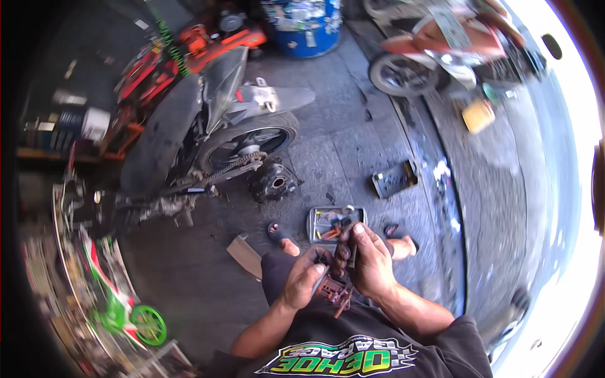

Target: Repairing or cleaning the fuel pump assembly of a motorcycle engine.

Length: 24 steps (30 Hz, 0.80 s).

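Observation:
My left hand [304,278] is closed, its thumb pressed on the curled fingers around something small and dark that I cannot make out. Right beside it, my right hand [373,261] is closed too, thumb up and blackened fingers curled inward; whatever it grips is mostly hidden. A reddish-brown metal part [334,291] with a jutting rod shows just below and between my hands, over my dark shirt. From this view I cannot tell whether it is held or resting on my lap. Beyond my hands, a grey tray [309,225] with orange-handled and other small tools stands on the floor.
A partly stripped motorcycle [252,142] stands ahead left, with a dark round metal part [275,183] by its rear wheel. A black open box [396,181] lies ahead right. Farther off are a blue drum [309,41], another motorcycle [435,53] and a yellow container [478,116].

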Each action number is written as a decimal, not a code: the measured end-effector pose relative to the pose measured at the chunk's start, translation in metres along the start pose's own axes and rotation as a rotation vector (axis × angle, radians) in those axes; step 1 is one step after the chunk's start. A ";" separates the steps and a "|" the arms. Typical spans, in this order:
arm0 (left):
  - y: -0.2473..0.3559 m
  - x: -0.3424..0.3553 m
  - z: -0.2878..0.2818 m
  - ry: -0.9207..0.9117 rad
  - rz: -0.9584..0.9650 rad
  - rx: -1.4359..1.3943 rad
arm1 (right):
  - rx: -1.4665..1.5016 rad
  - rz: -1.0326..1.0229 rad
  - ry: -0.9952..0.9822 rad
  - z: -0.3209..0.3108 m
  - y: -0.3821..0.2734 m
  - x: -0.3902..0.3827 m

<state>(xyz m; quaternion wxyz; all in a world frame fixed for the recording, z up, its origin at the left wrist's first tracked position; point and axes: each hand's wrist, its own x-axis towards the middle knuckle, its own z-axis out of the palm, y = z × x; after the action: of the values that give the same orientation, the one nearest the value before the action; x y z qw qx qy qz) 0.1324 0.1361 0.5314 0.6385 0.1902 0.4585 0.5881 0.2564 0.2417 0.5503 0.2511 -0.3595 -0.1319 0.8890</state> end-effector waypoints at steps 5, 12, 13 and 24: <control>0.037 -0.025 -0.046 -0.214 -0.373 0.112 | -0.282 -0.336 0.312 0.038 0.074 -0.024; 0.023 -0.045 -0.062 -0.593 -0.598 0.241 | -0.376 -0.429 0.558 0.041 0.128 -0.065; 0.019 -0.045 -0.057 -0.609 -0.646 0.268 | -0.363 -0.442 0.598 0.037 0.133 -0.072; -0.018 -0.065 -0.026 -0.693 -0.720 0.375 | -0.199 -0.489 0.508 0.003 0.128 -0.130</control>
<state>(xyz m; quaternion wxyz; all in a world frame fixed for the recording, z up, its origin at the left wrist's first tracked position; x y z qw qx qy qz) 0.1291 0.0643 0.5278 0.8690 0.3149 0.3542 0.1423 0.2895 0.0639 0.5736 0.4448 -0.5495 -0.2329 0.6678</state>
